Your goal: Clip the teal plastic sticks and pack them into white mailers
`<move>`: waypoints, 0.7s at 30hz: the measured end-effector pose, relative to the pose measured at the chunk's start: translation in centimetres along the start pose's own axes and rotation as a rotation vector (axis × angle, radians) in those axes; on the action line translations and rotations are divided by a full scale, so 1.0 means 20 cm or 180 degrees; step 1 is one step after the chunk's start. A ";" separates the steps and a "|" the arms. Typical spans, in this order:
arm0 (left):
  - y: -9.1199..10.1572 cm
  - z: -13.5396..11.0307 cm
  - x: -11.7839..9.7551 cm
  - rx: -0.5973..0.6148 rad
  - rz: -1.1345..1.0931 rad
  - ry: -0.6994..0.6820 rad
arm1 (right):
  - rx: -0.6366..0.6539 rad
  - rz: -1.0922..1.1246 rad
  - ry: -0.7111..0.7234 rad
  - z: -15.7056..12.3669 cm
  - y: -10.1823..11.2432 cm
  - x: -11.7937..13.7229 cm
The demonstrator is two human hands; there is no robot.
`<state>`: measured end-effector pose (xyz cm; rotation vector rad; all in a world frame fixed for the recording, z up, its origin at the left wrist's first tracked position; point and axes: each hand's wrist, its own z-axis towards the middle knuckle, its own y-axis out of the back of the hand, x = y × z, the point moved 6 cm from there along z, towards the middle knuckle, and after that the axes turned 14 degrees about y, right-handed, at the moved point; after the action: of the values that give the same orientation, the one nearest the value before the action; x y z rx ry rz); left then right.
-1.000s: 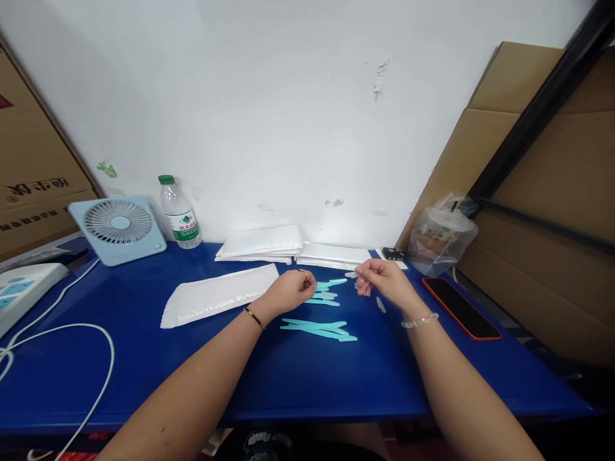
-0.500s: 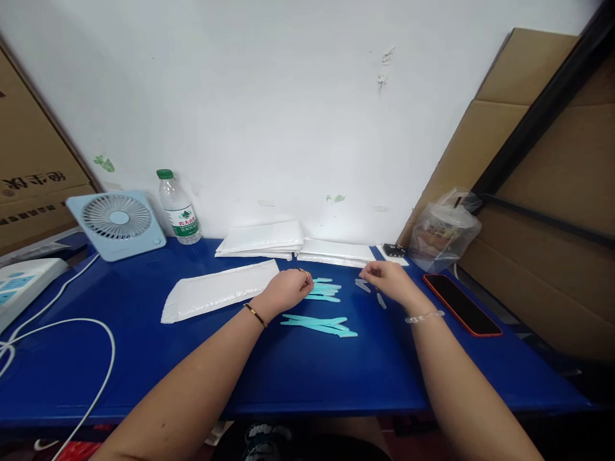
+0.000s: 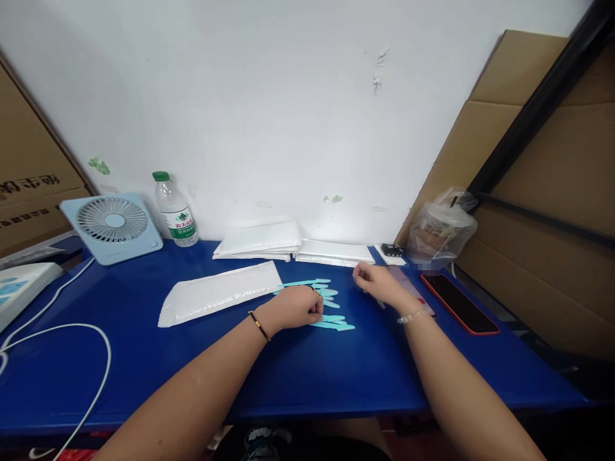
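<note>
Several slim turquoise plastic pieces lie on the blue table (image 3: pixel 307 378) in two groups: a far group (image 3: pixel 323 288) and a near group (image 3: pixel 339 324). My left hand (image 3: pixel 295 308) rests on the near group with its fingers curled closed over one end of those pieces. My right hand (image 3: pixel 377 282) is to the right of the far group, fingers curled in a pinch low over the table; what it holds is too small to make out. A white bubble mailer (image 3: pixel 218 292) lies flat to the left of my left hand.
A stack of white mailers (image 3: pixel 288 244) lies against the wall. A water bottle (image 3: pixel 175 210) and small blue fan (image 3: pixel 113 225) stand at the back left, with a white cable (image 3: pixel 72 333). A phone (image 3: pixel 459 302) and bagged cup (image 3: pixel 439 230) sit right; cardboard stands on both sides.
My left hand has drawn back from the far turquoise group to the near group. My right hand has sunk lower and shifted slightly left.
</note>
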<state>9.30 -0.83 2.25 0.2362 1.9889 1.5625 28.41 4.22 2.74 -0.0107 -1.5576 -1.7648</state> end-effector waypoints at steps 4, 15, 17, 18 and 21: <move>0.03 0.02 0.02 -0.0394 0.0268 0.0125 | 0.0106 0.1117 0.0240 -0.02 0.03 0.09; 0.14 0.02 0.07 -0.0829 -0.0076 0.0266 | 0.0530 0.1464 0.0201 -0.04 0.01 0.18; 0.13 0.02 0.06 -0.0827 -0.0114 0.0240 | 0.0533 0.1467 0.0225 -0.04 -0.01 0.18; 0.13 0.02 0.06 -0.0818 -0.0129 0.0221 | 0.0530 0.1479 0.0251 -0.04 -0.02 0.18; 0.12 0.02 0.04 -0.0780 -0.0150 0.0151 | 0.0547 0.1552 0.0351 -0.03 -0.06 0.22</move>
<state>8.35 0.58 4.08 0.0541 1.8021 1.7761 24.89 1.41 3.59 -0.1901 -1.4705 -1.2299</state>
